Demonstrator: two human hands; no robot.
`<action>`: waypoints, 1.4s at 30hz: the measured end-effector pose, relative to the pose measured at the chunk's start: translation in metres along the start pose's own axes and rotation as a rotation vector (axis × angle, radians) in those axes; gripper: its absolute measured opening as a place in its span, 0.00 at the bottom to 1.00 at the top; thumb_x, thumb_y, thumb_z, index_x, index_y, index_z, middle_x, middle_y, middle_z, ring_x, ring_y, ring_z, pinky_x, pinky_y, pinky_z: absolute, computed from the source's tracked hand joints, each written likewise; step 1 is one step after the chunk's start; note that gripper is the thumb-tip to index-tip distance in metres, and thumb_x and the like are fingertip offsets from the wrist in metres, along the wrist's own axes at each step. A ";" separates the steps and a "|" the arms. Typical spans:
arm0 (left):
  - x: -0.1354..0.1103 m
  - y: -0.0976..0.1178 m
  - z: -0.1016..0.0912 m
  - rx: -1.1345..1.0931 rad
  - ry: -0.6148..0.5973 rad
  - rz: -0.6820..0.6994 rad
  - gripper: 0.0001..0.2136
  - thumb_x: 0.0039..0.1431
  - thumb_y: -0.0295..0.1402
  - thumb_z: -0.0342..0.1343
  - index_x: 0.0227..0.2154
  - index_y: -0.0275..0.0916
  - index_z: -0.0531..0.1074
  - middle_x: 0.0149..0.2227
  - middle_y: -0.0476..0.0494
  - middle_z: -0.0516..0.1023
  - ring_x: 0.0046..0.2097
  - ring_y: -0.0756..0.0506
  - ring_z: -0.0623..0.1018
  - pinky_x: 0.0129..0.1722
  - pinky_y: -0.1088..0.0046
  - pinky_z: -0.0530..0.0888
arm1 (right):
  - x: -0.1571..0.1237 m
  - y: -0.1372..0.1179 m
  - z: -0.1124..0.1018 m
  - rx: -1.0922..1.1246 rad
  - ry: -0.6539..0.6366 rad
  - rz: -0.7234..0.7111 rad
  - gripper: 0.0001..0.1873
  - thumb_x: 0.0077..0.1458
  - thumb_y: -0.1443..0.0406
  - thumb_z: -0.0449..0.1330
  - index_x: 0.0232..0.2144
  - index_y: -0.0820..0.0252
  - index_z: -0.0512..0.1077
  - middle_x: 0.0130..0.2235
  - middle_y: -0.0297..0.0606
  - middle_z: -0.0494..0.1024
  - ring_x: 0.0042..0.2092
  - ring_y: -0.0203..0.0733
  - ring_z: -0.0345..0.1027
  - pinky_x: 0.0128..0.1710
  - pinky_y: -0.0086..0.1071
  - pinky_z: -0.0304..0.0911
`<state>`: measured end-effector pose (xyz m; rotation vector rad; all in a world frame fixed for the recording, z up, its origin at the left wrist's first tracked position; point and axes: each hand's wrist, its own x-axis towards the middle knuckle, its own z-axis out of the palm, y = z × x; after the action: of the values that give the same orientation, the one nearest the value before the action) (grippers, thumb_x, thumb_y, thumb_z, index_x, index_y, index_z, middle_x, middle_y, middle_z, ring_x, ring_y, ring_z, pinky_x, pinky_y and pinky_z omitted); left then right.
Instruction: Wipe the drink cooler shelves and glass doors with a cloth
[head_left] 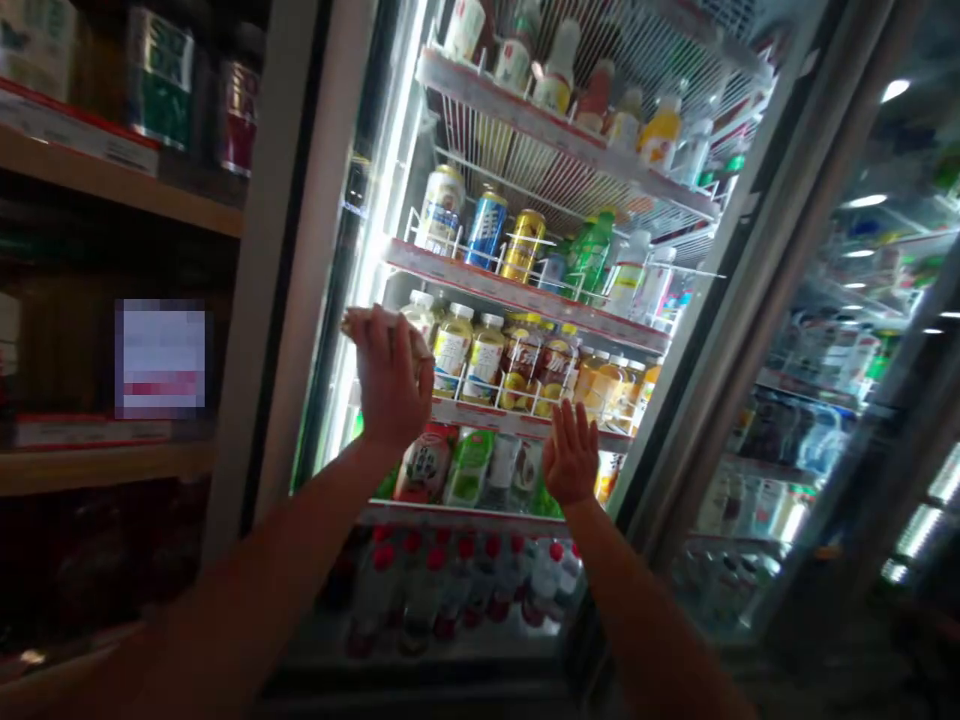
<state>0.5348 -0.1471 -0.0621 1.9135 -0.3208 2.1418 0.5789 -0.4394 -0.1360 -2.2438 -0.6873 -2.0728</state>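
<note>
Whitish cloth [421, 348] is under the fingers of the left hand [391, 385], which bend closed over it, before the glass door [510, 610]. The right hand [571, 455] is empty, its fingers straight and nearly together; bottles [559, 360] stand behind, just above these fingertips. The step seems wiping; next probably calls for even, flat pressure.

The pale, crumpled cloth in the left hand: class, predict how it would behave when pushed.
The pale, crumpled cloth would probably flex easily, as it looks bunched under the left hand. It is likely light, since that one hand seems to hold it raised.
</note>
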 end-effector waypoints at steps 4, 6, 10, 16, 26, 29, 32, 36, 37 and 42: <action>0.034 0.020 0.011 0.061 -0.063 -0.073 0.27 0.71 0.32 0.45 0.67 0.20 0.53 0.71 0.24 0.48 0.72 0.27 0.41 0.70 0.44 0.47 | -0.001 0.000 0.000 0.005 0.003 -0.002 0.35 0.66 0.67 0.47 0.72 0.57 0.43 0.68 0.47 0.63 0.72 0.52 0.47 0.68 0.54 0.49; 0.026 0.024 0.011 0.069 -0.118 -0.070 0.26 0.72 0.32 0.42 0.67 0.22 0.53 0.71 0.27 0.49 0.73 0.31 0.43 0.71 0.48 0.47 | -0.002 0.000 0.000 0.009 0.001 0.006 0.35 0.66 0.67 0.47 0.72 0.57 0.45 0.68 0.47 0.63 0.72 0.51 0.47 0.69 0.53 0.48; -0.044 0.011 -0.006 0.083 -0.199 0.066 0.26 0.70 0.30 0.45 0.67 0.23 0.54 0.70 0.24 0.52 0.73 0.32 0.44 0.71 0.47 0.52 | -0.004 0.002 0.002 0.025 -0.037 0.053 0.33 0.66 0.66 0.47 0.71 0.57 0.49 0.69 0.46 0.61 0.72 0.51 0.47 0.70 0.53 0.46; -0.199 -0.016 -0.058 0.169 -0.257 0.083 0.33 0.64 0.24 0.53 0.70 0.33 0.50 0.71 0.25 0.49 0.73 0.30 0.47 0.68 0.42 0.59 | -0.006 0.002 -0.001 0.035 -0.047 0.024 0.34 0.66 0.64 0.49 0.71 0.60 0.48 0.69 0.47 0.59 0.73 0.51 0.41 0.71 0.53 0.41; -0.170 -0.035 -0.062 0.122 -0.287 0.101 0.33 0.67 0.22 0.46 0.72 0.35 0.41 0.72 0.27 0.47 0.73 0.29 0.46 0.66 0.38 0.61 | -0.006 -0.003 0.000 0.007 0.018 0.000 0.37 0.66 0.63 0.50 0.72 0.58 0.42 0.69 0.46 0.60 0.73 0.52 0.42 0.71 0.53 0.42; -0.101 -0.042 -0.053 0.083 -0.311 0.301 0.32 0.67 0.24 0.47 0.71 0.33 0.45 0.70 0.25 0.53 0.72 0.31 0.48 0.66 0.41 0.63 | -0.005 -0.004 -0.002 0.002 0.023 -0.001 0.37 0.66 0.63 0.51 0.72 0.58 0.43 0.68 0.46 0.62 0.73 0.51 0.43 0.70 0.52 0.44; -0.026 -0.043 -0.045 0.055 -0.367 0.493 0.28 0.68 0.26 0.48 0.69 0.29 0.51 0.68 0.25 0.59 0.72 0.33 0.50 0.68 0.46 0.62 | -0.005 -0.004 -0.004 0.010 0.039 -0.006 0.37 0.66 0.63 0.52 0.72 0.57 0.43 0.68 0.45 0.63 0.72 0.51 0.45 0.70 0.51 0.46; 0.063 -0.032 -0.032 0.061 -0.465 0.551 0.24 0.70 0.31 0.46 0.66 0.29 0.58 0.69 0.29 0.58 0.72 0.34 0.50 0.69 0.48 0.58 | -0.007 -0.004 -0.005 0.041 0.062 -0.019 0.38 0.65 0.65 0.54 0.72 0.56 0.44 0.67 0.44 0.64 0.72 0.50 0.46 0.70 0.51 0.47; 0.080 -0.028 -0.029 0.059 -0.475 0.545 0.24 0.70 0.32 0.45 0.66 0.30 0.58 0.69 0.30 0.57 0.73 0.34 0.50 0.69 0.48 0.57 | -0.007 -0.003 -0.005 0.046 0.063 -0.020 0.38 0.65 0.65 0.54 0.72 0.56 0.44 0.67 0.44 0.64 0.72 0.50 0.46 0.70 0.50 0.46; 0.115 -0.018 -0.014 0.033 -0.444 0.557 0.24 0.70 0.34 0.45 0.65 0.30 0.61 0.70 0.30 0.57 0.73 0.34 0.49 0.70 0.49 0.55 | -0.008 -0.004 -0.004 0.057 0.071 -0.022 0.39 0.64 0.66 0.56 0.72 0.56 0.45 0.67 0.43 0.64 0.72 0.49 0.46 0.70 0.50 0.47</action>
<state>0.5153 -0.1214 0.0508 2.5408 -1.0121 1.9798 0.5737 -0.4395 -0.1445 -2.1311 -0.7593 -2.1027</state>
